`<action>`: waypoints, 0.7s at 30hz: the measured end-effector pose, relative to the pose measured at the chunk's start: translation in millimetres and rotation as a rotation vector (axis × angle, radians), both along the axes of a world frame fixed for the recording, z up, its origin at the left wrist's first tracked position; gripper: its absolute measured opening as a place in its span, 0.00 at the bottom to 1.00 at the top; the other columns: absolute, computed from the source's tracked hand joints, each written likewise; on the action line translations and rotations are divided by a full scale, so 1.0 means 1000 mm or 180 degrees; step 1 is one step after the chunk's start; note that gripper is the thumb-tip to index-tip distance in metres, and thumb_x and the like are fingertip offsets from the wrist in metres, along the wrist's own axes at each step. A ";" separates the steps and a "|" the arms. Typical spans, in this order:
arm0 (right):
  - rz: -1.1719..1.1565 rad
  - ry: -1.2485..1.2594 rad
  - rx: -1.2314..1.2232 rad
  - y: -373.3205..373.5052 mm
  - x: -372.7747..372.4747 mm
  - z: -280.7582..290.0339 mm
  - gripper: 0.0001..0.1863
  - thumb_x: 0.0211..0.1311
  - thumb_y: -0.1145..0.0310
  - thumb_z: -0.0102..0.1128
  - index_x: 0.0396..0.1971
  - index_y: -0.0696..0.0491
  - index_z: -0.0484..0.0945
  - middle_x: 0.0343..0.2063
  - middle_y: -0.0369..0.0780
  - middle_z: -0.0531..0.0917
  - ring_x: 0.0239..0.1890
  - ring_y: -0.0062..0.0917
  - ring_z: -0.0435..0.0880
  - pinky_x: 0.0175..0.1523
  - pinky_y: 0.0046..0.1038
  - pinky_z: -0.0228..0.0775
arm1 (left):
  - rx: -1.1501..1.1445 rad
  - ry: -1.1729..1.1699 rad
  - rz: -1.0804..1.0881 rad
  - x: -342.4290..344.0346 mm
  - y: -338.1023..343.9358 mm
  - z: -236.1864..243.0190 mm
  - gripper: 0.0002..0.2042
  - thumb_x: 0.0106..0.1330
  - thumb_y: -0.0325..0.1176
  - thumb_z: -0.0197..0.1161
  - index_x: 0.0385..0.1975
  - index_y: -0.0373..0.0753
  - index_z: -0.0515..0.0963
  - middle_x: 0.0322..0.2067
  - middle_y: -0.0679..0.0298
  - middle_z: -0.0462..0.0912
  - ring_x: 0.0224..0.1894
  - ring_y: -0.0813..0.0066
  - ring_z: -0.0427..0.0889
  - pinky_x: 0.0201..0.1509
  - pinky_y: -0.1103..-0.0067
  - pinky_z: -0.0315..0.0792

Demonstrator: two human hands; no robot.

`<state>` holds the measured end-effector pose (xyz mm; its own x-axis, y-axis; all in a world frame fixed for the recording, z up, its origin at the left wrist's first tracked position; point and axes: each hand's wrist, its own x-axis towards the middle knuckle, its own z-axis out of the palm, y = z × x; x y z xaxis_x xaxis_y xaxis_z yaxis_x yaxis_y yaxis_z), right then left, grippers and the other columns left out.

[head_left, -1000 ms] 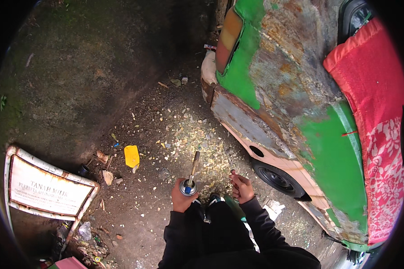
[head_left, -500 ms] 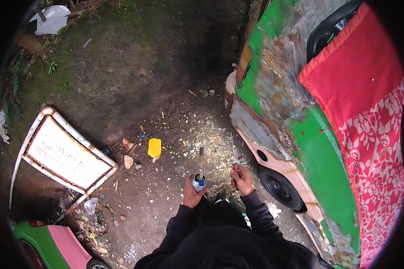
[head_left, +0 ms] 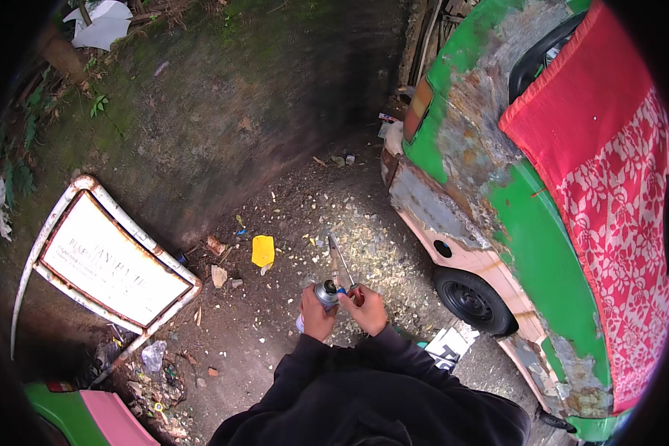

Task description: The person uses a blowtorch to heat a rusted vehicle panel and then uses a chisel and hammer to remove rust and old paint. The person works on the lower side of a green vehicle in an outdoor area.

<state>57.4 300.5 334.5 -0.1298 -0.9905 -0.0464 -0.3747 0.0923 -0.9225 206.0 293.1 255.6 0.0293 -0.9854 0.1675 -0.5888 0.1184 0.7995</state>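
Close below my chin, both black sleeves (head_left: pixel 364 386) run up to my hands, which meet at the middle of what I see. My left hand (head_left: pixel 316 316) is wrapped shut around a small can (head_left: pixel 325 292), held upright with its top facing me. My right hand (head_left: pixel 364 308) sits just beside it at three o'clock, fingers pinched on the handle of a thin metal tool (head_left: pixel 340 264) — its blade points away from me toward twelve o'clock, its near end right at the can's top. Whether it touches the can, I cannot tell.

At four o'clock from my hands lies a black-and-white scrap (head_left: pixel 450 346) on the dirt. Farther out at ten o'clock, a yellow piece (head_left: pixel 263 250) rests on the ground (head_left: pixel 290 215) among pale chips. At nine o'clock a white sign in a rusty frame (head_left: pixel 108 260) leans tilted. From two to four o'clock stands a green car (head_left: pixel 535 245) with peeling paint, its black wheel (head_left: pixel 472 301) nearest me, and a red flowered cloth (head_left: pixel 609 186) draped over it. Beyond, at twelve o'clock, rises a mossy bank (head_left: pixel 201 89).
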 end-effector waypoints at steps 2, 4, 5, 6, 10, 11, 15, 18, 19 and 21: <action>-0.0278 0.0327 -0.0092 0.001 0.026 -0.001 0.19 0.55 0.55 0.69 0.23 0.57 0.74 0.14 0.40 0.75 0.16 0.29 0.76 0.25 0.32 0.67 | 0.0020 -0.0155 -0.0170 0.021 -0.002 0.009 0.37 0.47 0.29 0.72 0.58 0.32 0.60 0.50 0.48 0.68 0.57 0.45 0.67 0.59 0.57 0.58; -0.0461 0.0538 -0.0064 0.013 0.046 0.001 0.19 0.55 0.56 0.69 0.22 0.56 0.73 0.14 0.42 0.76 0.16 0.35 0.78 0.25 0.34 0.67 | 0.0095 -0.0359 -0.0247 0.038 0.006 0.012 0.37 0.48 0.29 0.72 0.59 0.32 0.60 0.50 0.47 0.68 0.57 0.45 0.66 0.59 0.57 0.58; -0.0720 0.0476 -0.0339 0.017 0.061 -0.003 0.20 0.56 0.59 0.69 0.19 0.58 0.71 0.11 0.41 0.73 0.13 0.31 0.72 0.22 0.31 0.63 | 0.0005 -0.0397 -0.0233 0.047 0.008 0.014 0.37 0.48 0.28 0.71 0.58 0.31 0.60 0.50 0.47 0.67 0.58 0.44 0.66 0.59 0.55 0.56; -0.0790 0.0520 -0.0308 0.021 0.071 -0.003 0.20 0.56 0.59 0.69 0.19 0.58 0.71 0.11 0.42 0.73 0.13 0.32 0.72 0.22 0.32 0.63 | 0.0004 -0.0423 -0.0235 0.054 0.011 0.017 0.37 0.47 0.29 0.71 0.58 0.31 0.60 0.50 0.47 0.67 0.57 0.44 0.66 0.60 0.54 0.56; -0.1045 0.0349 -0.0223 0.042 0.097 0.000 0.20 0.59 0.58 0.64 0.19 0.58 0.72 0.12 0.45 0.72 0.16 0.36 0.73 0.24 0.36 0.62 | -0.0068 -0.0548 -0.0273 0.074 0.026 0.025 0.38 0.47 0.29 0.72 0.59 0.33 0.59 0.49 0.47 0.68 0.57 0.45 0.66 0.59 0.53 0.56; -0.1094 0.0176 -0.0216 0.047 0.101 0.002 0.19 0.59 0.60 0.65 0.19 0.59 0.72 0.11 0.44 0.70 0.15 0.30 0.69 0.23 0.34 0.60 | -0.0076 -0.0567 -0.0298 0.077 0.030 0.026 0.38 0.47 0.29 0.72 0.59 0.33 0.59 0.49 0.47 0.68 0.57 0.45 0.66 0.59 0.52 0.56; -0.1159 -0.0244 -0.0118 0.067 0.093 -0.008 0.21 0.61 0.58 0.62 0.19 0.59 0.71 0.12 0.44 0.69 0.15 0.28 0.64 0.24 0.34 0.60 | -0.0162 -0.0608 -0.0345 0.071 0.048 0.032 0.36 0.47 0.28 0.71 0.57 0.34 0.60 0.49 0.48 0.69 0.56 0.45 0.67 0.58 0.52 0.56; -0.1096 -0.0426 -0.0232 0.080 0.082 -0.016 0.21 0.62 0.59 0.62 0.18 0.59 0.70 0.12 0.42 0.66 0.17 0.23 0.61 0.24 0.33 0.59 | -0.0258 -0.0643 -0.0292 0.060 0.063 0.026 0.36 0.46 0.28 0.72 0.56 0.34 0.61 0.48 0.49 0.69 0.56 0.45 0.68 0.59 0.53 0.56; -0.1046 -0.0464 -0.0200 0.085 0.076 -0.020 0.21 0.62 0.59 0.62 0.18 0.59 0.70 0.12 0.42 0.66 0.17 0.22 0.60 0.24 0.32 0.59 | -0.0277 -0.0660 -0.0306 0.057 0.066 0.021 0.36 0.46 0.29 0.72 0.56 0.34 0.61 0.48 0.49 0.69 0.56 0.46 0.68 0.59 0.54 0.56; -0.0871 -0.0621 0.0010 0.102 0.061 -0.026 0.21 0.62 0.58 0.62 0.19 0.59 0.71 0.12 0.41 0.66 0.18 0.20 0.60 0.24 0.31 0.59 | -0.0263 -0.0702 -0.0314 0.049 0.079 0.013 0.36 0.46 0.29 0.72 0.56 0.35 0.61 0.48 0.49 0.69 0.56 0.46 0.68 0.59 0.54 0.56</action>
<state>118.5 402.4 308.4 -0.3792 -0.9199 -0.0996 -0.1518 0.1680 -0.9740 254.8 372.3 268.4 -0.1124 -0.9644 0.2393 -0.7303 0.2434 0.6383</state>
